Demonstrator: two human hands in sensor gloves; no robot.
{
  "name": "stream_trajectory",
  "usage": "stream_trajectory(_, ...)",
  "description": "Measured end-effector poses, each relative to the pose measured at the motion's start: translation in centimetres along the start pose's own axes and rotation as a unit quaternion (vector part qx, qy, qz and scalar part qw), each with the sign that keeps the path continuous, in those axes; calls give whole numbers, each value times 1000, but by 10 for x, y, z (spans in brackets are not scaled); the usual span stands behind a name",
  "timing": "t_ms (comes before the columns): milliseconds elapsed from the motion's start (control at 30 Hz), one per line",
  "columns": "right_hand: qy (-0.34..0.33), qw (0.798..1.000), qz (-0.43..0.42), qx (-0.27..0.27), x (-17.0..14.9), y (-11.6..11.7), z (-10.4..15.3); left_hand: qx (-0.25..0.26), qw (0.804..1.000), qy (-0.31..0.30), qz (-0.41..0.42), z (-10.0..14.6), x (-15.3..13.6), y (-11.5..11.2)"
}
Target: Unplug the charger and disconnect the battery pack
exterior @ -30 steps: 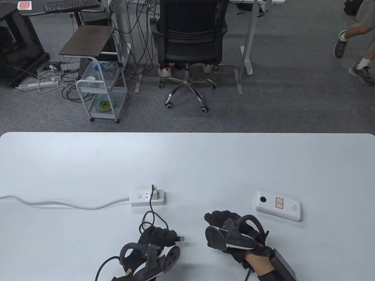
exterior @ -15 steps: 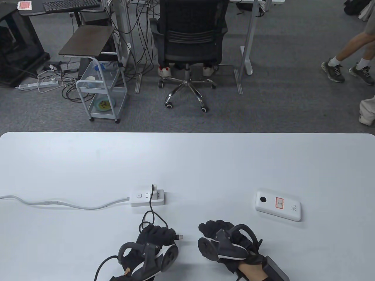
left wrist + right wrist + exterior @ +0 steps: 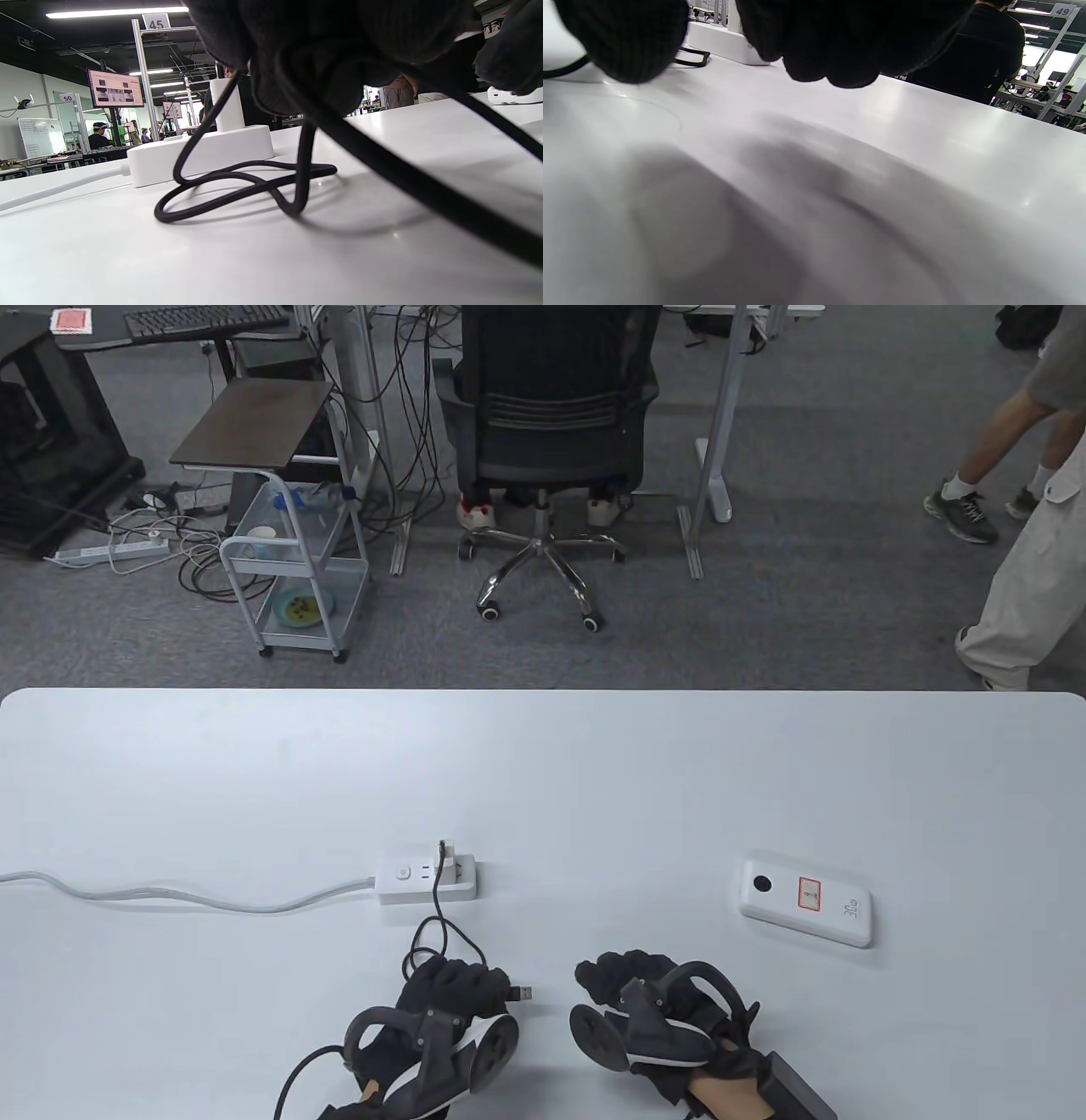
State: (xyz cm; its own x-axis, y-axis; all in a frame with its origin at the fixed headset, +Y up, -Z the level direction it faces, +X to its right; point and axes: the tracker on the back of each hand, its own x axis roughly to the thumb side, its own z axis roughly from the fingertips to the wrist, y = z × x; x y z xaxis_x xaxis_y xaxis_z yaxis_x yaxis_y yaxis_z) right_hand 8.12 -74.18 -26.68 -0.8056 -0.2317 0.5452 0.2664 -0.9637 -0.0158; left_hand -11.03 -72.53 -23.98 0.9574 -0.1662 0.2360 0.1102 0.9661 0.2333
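Note:
A white power strip lies at mid table with a white charger plugged into it. A black cable runs from the charger in a loop to my left hand, which grips it; its free metal plug sticks out to the right of the fingers. The white battery pack lies apart at the right, with no cable in it. My right hand rests curled and empty on the table beside the left. The left wrist view shows the cable loop, strip and charger.
The strip's white lead trails off the table's left edge. Beyond the table's far edge are an office chair, a small cart and people walking at the right.
My right hand has drawn left and back toward the near edge, away from the battery pack. My left hand has barely moved and still holds the cable. People in the background have walked on.

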Motion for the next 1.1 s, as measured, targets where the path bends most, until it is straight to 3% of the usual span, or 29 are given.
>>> stream_trajectory(867,-15,999,46,-6,0,-12,17,3,1000,7,13,-16,2,1)
stream_trajectory(1100,-28,998,45,16,-3,-9,16,9,1000,5,2,-32,4,16)
